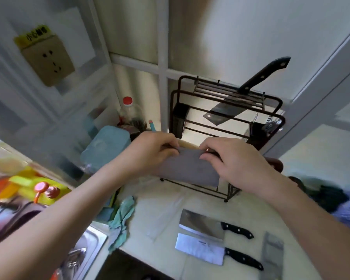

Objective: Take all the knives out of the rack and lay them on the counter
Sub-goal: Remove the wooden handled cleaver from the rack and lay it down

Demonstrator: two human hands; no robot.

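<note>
A black wire knife rack [174, 110] stands at the back of the pale counter [162, 201]. One black-handled cleaver [263, 75] still sits in it, tilted, its blade showing through the bars. In front of the rack both my hands hold a wide grey cleaver [188, 168] in the air. My left hand [150, 152] pinches the far end of its spine. My right hand [236, 160] grips the spine near its dark handle. Two shiny black-handled cleavers [202, 225] [200, 249] lie flat on the near counter, with another grey blade [273, 251] to their right.
A steel sink [85, 245] lies at the lower left, with a teal cloth [121, 215] draped over its edge. A teal container [105, 146] and a red-capped bottle [129, 112] stand left of the rack. A wall socket [49, 59] is at upper left. Dark items [329, 197] sit at the right.
</note>
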